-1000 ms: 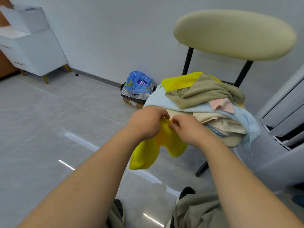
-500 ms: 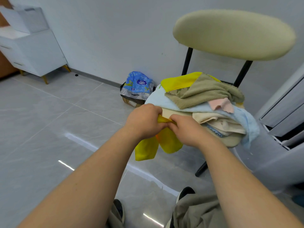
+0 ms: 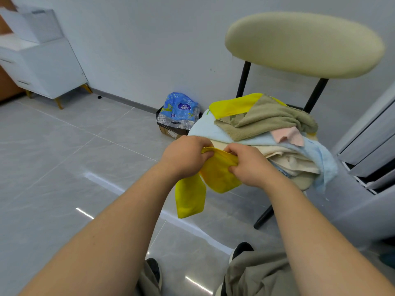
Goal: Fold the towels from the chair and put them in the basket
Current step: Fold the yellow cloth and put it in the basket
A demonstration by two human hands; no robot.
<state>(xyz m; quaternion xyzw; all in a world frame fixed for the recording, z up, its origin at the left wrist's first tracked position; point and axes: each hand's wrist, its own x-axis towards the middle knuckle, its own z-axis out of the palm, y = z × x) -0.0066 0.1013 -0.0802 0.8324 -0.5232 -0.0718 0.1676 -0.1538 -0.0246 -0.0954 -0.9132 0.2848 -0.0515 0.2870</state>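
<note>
Both hands are on the yellow towel [image 3: 215,178], held in the air just in front of the chair [image 3: 303,43] seat. Left hand [image 3: 183,157] and right hand [image 3: 250,165] are close together, fingers curled, each pinching the bunched top edge; the rest hangs below in two loose flaps. My read: this is finding the hem before the first fold. To do it well, walk the fingers outward along the edge to the two corners, pull taut so the flaps drop flat, then bring corner to corner. The cloth looks thin and limp and likely won't hold a crease mid-air, so keep tension on it. Stay clear of the pile [image 3: 267,127] on the seat: olive, pale blue, pink, cream and another yellow piece are stacked loose, with the blue one drooping over the edge, so a snag could drag it off. Judging by the pile, most of the job remains. The basket is not in view. Room: glossy grey floor tiles [image 3: 64,157] with light glare, a plain pale wall, a white cabinet [image 3: 49,67] far left, a blue plastic pack [image 3: 179,107] in a box against the wall, and a grey panelled unit [image 3: 372,142] at the right edge.
</note>
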